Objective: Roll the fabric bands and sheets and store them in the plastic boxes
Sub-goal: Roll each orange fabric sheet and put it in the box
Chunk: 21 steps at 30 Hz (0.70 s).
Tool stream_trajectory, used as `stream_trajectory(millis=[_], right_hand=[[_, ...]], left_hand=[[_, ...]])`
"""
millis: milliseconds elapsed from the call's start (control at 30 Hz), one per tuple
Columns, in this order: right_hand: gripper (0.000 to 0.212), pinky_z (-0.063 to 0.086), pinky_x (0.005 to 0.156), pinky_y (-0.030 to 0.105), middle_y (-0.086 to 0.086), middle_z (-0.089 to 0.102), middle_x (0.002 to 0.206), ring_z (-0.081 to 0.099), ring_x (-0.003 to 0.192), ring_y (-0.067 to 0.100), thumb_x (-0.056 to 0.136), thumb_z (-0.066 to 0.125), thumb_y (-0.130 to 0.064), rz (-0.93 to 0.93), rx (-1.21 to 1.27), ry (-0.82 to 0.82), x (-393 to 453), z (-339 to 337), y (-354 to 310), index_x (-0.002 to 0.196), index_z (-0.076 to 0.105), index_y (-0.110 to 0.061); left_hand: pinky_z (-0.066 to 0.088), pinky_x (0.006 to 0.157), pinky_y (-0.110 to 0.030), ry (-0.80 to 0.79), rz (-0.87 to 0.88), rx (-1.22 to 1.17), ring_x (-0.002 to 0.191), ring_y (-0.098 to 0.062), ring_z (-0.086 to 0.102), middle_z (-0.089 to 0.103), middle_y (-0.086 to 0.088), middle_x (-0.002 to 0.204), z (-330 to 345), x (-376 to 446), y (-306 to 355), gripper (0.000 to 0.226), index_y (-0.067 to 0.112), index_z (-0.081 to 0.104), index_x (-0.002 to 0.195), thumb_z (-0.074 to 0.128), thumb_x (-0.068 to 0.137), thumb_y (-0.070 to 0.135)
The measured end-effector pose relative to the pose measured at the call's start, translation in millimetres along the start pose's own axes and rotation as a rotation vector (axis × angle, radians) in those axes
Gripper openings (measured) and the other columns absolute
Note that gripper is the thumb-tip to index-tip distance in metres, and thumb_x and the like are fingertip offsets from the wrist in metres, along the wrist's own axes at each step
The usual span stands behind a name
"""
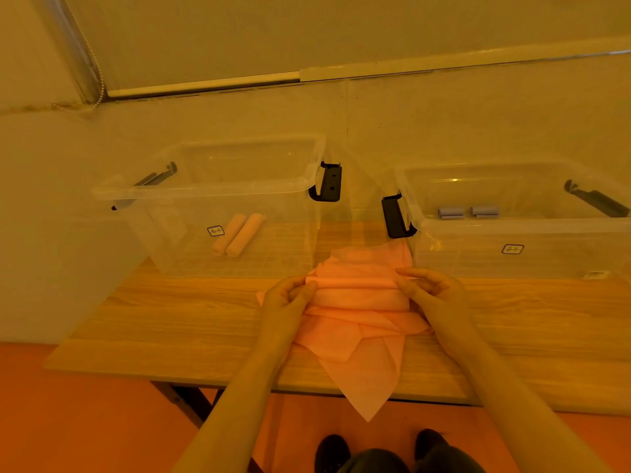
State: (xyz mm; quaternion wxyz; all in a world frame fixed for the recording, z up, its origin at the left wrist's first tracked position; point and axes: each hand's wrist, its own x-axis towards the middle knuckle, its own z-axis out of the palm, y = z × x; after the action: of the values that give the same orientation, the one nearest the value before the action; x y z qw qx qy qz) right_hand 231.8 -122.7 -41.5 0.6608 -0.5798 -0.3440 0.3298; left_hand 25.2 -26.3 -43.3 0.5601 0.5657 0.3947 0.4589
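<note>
- Pink fabric sheet [358, 322]: lies on the wooden table [170, 322] at centre, between and just near of the two boxes. Its far part is partly rolled into a tube; a loose corner hangs over the near table edge.
- Left hand [290, 298]: at the left end of the roll, fingers closed on the fabric.
- Right hand [430, 295]: at the right end of the roll, fingers pinching the fabric.
- Left plastic box [164, 189]: clear, lid off, black latches; holds two pink rolls [239, 233] lying side by side.
- Right plastic box [529, 230]: clear, lid off; holds two grey-blue rolls [467, 211] at its far side.
</note>
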Motion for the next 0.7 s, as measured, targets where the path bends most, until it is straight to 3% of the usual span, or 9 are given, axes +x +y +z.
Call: stream_trajectory(millis=[67, 233, 333, 400, 533, 600, 700], right_hand=[[0.027, 0.055, 0.076, 0.043, 0.014, 0.071, 0.089, 0.066, 0.084, 0.025, 0.083, 0.07, -0.017, 0.005, 0.016, -0.017, 0.6, -1.1, 0.7, 0.109, 0.069, -0.021], [0.024, 0.058, 0.08, 0.044, 0.007, 0.073, 0.099, 0.069, 0.094, 0.026, 0.08, 0.074, -0.014, 0.032, 0.031, -0.026, 2.5, -2.3, 2.5, 0.099, 0.073, -0.028], [0.031, 0.058, 0.08, 0.044, 0.005, 0.071, 0.103, 0.068, 0.095, 0.025, 0.08, 0.073, -0.011, 0.016, 0.018, -0.03, 3.7, -3.1, 2.8, 0.103, 0.07, -0.031], [0.035, 0.058, 0.077, 0.041, 0.005, 0.07, 0.105, 0.068, 0.094, 0.023, 0.081, 0.071, -0.008, 0.019, 0.03, -0.034, 4.6, -3.6, 2.5, 0.106, 0.067, -0.032], [0.022, 0.056, 0.066, 0.035, 0.004, 0.072, 0.096, 0.067, 0.085, 0.022, 0.085, 0.068, -0.015, 0.009, 0.014, -0.006, 4.9, -3.0, 4.7, 0.105, 0.068, -0.025], [0.02, 0.054, 0.065, 0.038, 0.007, 0.071, 0.091, 0.064, 0.079, 0.026, 0.086, 0.068, -0.019, -0.014, -0.025, -0.011, 4.5, -2.0, 5.5, 0.105, 0.066, -0.026], [0.02, 0.05, 0.056, 0.032, 0.009, 0.068, 0.083, 0.06, 0.07, 0.021, 0.086, 0.067, -0.018, -0.022, -0.025, -0.015, 3.3, -0.7, 3.0, 0.103, 0.065, -0.028]], left_hand=[[0.043, 0.052, -0.014, 0.009, -0.001, 0.007, 0.061, 0.001, 0.057, 0.064, 0.009, 0.07, 0.4, 0.0, 0.1, 0.012, 0.018, 0.069, 0.1, 0.063, 0.09, 0.02], [0.049, 0.059, -0.021, -0.03, -0.014, -0.042, 0.074, -0.006, 0.065, 0.071, 0.004, 0.082, -0.3, -1.0, 2.8, 0.022, 0.025, 0.068, 0.106, 0.064, 0.088, 0.013], [0.05, 0.061, -0.023, -0.027, -0.017, -0.033, 0.078, -0.008, 0.067, 0.073, 0.003, 0.087, 0.2, -0.4, 4.5, 0.025, 0.025, 0.067, 0.109, 0.068, 0.085, 0.019], [0.048, 0.059, -0.021, -0.015, -0.009, -0.027, 0.076, -0.006, 0.066, 0.073, 0.002, 0.088, 1.0, 2.2, 5.2, 0.02, 0.023, 0.068, 0.107, 0.067, 0.086, 0.022], [0.045, 0.052, -0.014, -0.027, 0.034, 0.003, 0.061, 0.004, 0.06, 0.067, 0.009, 0.072, 4.7, 5.4, 8.5, 0.01, 0.021, 0.067, 0.097, 0.063, 0.09, 0.016], [0.048, 0.054, -0.017, -0.035, 0.051, 0.015, 0.067, 0.0, 0.064, 0.069, 0.007, 0.079, 6.5, 6.6, 9.0, 0.01, 0.023, 0.066, 0.098, 0.061, 0.091, 0.019], [0.05, 0.057, -0.02, -0.042, 0.057, 0.012, 0.078, -0.006, 0.066, 0.07, 0.003, 0.092, 8.8, 7.0, 8.0, 0.012, 0.024, 0.065, 0.102, 0.059, 0.092, 0.021]])
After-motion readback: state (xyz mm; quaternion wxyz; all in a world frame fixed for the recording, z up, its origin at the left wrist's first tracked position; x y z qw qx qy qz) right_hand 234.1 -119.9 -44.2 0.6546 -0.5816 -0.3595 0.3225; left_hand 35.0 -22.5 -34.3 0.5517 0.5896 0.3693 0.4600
